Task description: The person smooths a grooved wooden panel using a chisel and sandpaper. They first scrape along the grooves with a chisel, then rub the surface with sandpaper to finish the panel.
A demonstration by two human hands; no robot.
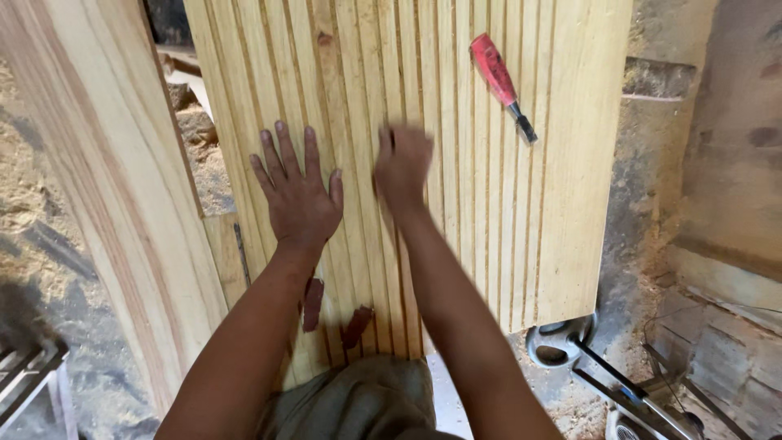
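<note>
**Desk:** What have you got from the head camera?

**Me:** Two bare hands on a grooved pine panel (pixel 505 204), pale yellow, with long parallel channels cut lengthwise. My left hand (pixel 297 195) lies flat on it, palm down, fingers spread wide, gripping nothing. The panel is directly under that palm and extends well beyond it on every side.

**Desk:** And the other one?

**Me:** My right hand (pixel 401 167) sits just beside the left, also over the grooves, but it is motion-blurred. It looks curled, knuckles up; I cannot tell whether it is closed on something or simply bent against the wood.

**Desk:** Any tools in shot?

**Me:** A red-handled chisel (pixel 503 85) rests on the panel, up and to the right of the right hand, well apart from it, blade end pointing toward the lower right. Neither hand touches it.

**Desk:** Surroundings?

**Me:** A second plank (pixel 114 204) with reddish grain lies to the left of the panel. Sawdust (pixel 41 204) covers the ground beyond it. At the lower right, below the panel's edge, part of a metal power tool (pixel 595 367) shows.
</note>
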